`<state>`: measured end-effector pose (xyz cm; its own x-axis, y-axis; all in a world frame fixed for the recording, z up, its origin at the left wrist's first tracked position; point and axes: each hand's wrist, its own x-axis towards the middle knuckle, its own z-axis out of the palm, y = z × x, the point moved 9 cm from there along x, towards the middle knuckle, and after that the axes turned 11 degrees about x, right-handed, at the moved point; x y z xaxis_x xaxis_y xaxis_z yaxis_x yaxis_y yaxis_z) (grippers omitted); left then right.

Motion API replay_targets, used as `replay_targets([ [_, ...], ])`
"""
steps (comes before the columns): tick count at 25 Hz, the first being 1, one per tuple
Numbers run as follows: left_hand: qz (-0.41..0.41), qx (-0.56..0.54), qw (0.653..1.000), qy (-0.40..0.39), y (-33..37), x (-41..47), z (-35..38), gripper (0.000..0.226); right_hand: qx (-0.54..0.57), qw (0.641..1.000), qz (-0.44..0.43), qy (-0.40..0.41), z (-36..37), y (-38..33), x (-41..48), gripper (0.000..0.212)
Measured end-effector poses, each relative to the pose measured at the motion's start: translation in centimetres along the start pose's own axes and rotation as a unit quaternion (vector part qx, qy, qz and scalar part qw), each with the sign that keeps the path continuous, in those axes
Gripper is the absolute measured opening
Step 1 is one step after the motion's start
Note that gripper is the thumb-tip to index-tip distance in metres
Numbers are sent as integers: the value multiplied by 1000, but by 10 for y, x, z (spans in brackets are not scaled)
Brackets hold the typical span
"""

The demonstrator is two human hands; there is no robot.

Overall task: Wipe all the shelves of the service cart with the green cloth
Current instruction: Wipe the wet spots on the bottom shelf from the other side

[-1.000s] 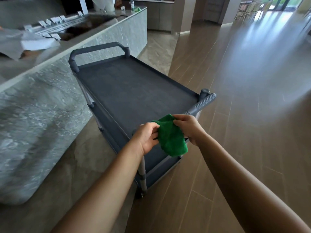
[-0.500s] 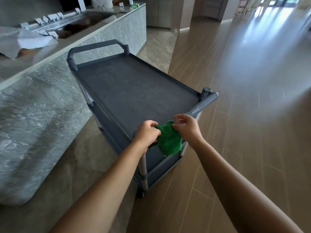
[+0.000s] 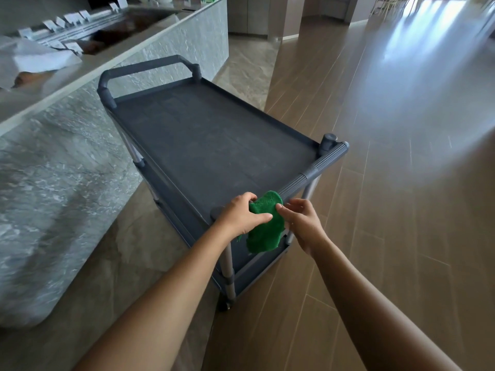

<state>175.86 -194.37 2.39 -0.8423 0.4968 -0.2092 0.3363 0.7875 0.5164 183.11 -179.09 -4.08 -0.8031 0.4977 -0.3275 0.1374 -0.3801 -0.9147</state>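
Note:
A dark grey service cart (image 3: pixel 203 145) stands in front of me with its top shelf bare. The green cloth (image 3: pixel 265 226) hangs over the near handle bar of the cart, its lower part draping down toward the shelf below. My left hand (image 3: pixel 241 214) grips the cloth's left side, thumb lying across its front. My right hand (image 3: pixel 300 219) pinches the cloth's right edge between thumb and fingertips. The lower shelves are mostly hidden under the top one.
A long marble counter (image 3: pixel 61 145) runs close along the cart's left side, with white paper (image 3: pixel 34 57) and label cards on top. Wooden plank floor (image 3: pixel 388 183) stretches to the right and ahead. A cart wheel (image 3: pixel 225 306) shows near my left forearm.
Both hands have lowered the cloth closer to the near handle bar. The cloth, bunched half a second ago, now hangs longer between my hands. The view has shifted slightly nearer the cart.

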Motion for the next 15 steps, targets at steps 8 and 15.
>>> replay_targets([
  [8,0,-102,994,-32,-4,9,16,42,44,983,81,-157,35,19,4,34],
  [15,-19,-151,987,-42,-10,8,23,44,-92,980,93,-152,23,30,8,21],
])
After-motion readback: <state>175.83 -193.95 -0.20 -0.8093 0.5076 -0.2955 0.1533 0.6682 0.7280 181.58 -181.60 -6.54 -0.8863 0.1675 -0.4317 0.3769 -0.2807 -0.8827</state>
